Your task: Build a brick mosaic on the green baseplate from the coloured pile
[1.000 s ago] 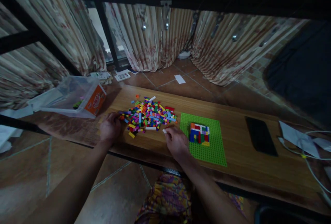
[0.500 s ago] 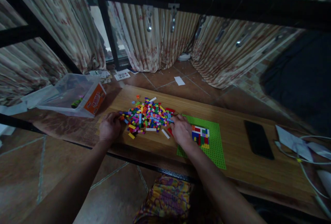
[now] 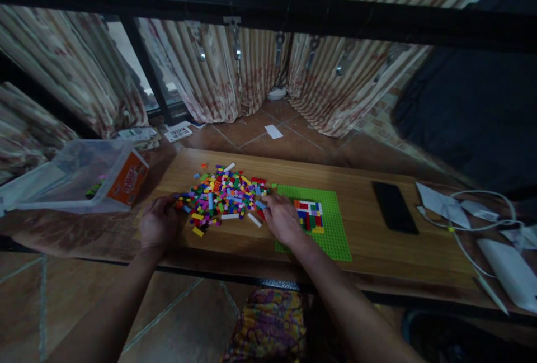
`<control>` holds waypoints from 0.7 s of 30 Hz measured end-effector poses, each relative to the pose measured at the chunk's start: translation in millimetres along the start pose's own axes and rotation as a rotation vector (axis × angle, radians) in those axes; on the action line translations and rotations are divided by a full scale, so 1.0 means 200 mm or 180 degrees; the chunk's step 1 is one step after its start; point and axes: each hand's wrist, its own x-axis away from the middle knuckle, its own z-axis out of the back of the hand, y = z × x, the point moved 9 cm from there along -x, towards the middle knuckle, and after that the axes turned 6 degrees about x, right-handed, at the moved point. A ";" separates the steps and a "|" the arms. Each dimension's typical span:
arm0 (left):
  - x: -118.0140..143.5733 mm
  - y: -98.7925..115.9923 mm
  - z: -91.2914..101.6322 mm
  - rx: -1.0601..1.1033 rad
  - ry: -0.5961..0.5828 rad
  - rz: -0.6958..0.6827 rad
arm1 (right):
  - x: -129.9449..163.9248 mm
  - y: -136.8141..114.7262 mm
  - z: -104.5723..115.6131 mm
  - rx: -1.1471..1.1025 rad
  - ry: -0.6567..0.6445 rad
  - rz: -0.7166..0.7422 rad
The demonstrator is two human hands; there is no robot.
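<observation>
Brick pile (image 3: 222, 195): L hand (image 3: 158, 223) & R hand (image 3: 282, 218) touching edges; box (image 3: 126, 177) label unreadable.

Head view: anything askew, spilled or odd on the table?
The clear plastic bin lies tipped on its side at the table's left end, a few bricks inside. Loose bricks sit heaped between both hands, beside the green baseplate. Nothing looks damaged.

place: home room | cues: patterned curtains (image 3: 218, 72), terracotta tile floor (image 3: 293, 139), low wooden table (image 3: 377, 251), toy-brick pile (image 3: 222, 195)
</observation>
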 end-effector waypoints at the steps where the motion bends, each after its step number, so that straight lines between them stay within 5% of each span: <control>1: 0.00 0.00 0.00 0.0005 -0.0006 0.0007 | 0.03 0.01 0.00 -0.0061 0.0021 -0.0044; 10: 0.00 0.02 0.02 -0.0028 -0.0053 0.0146 | 0.30 0.16 0.13 -0.1469 0.0569 -0.0545; 15: 0.00 0.03 0.02 0.0030 -0.0091 0.0138 | 0.55 0.47 0.20 -0.1729 0.0915 -0.1156; 21: -0.01 0.01 0.01 -0.0086 -0.0048 0.0194 | 0.73 0.83 0.13 -0.2214 0.0969 -0.2185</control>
